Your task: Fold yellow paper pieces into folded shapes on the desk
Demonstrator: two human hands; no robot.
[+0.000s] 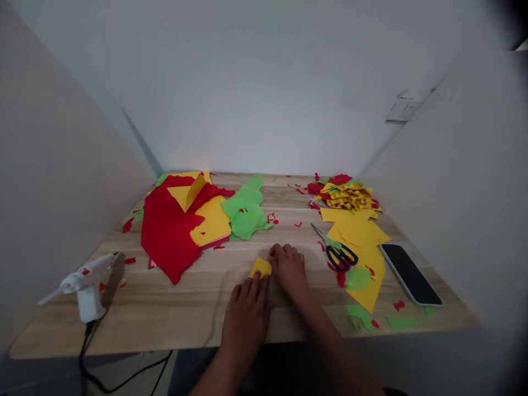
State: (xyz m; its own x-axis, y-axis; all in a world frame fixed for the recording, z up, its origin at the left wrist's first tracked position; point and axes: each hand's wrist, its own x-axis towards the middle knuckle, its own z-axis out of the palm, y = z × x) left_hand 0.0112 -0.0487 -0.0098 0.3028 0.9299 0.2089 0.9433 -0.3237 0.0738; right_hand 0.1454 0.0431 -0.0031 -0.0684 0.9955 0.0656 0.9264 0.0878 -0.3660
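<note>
A small folded piece of yellow paper (261,267) lies on the table near its front middle. My left hand (247,311) rests palm down with its fingers stretched out, the fingertips pressing on the paper's lower edge. At the right edge of the paper, my right hand (289,269) has its fingers curled and closed on the corner. The palm and part of the thumb of that hand are hidden from view. To the right lie scissors (340,256) with dark handles, partly over yellow paper sheets (358,234).
A white glue gun (88,289) stands at the left, its black cord hanging off the edge. Red paper (165,231) and green paper (247,212) lie behind. Crumpled yellow paper strips (350,196) sit back right. A phone (410,275) lies right, with scraps scattered around. Walls enclose the table.
</note>
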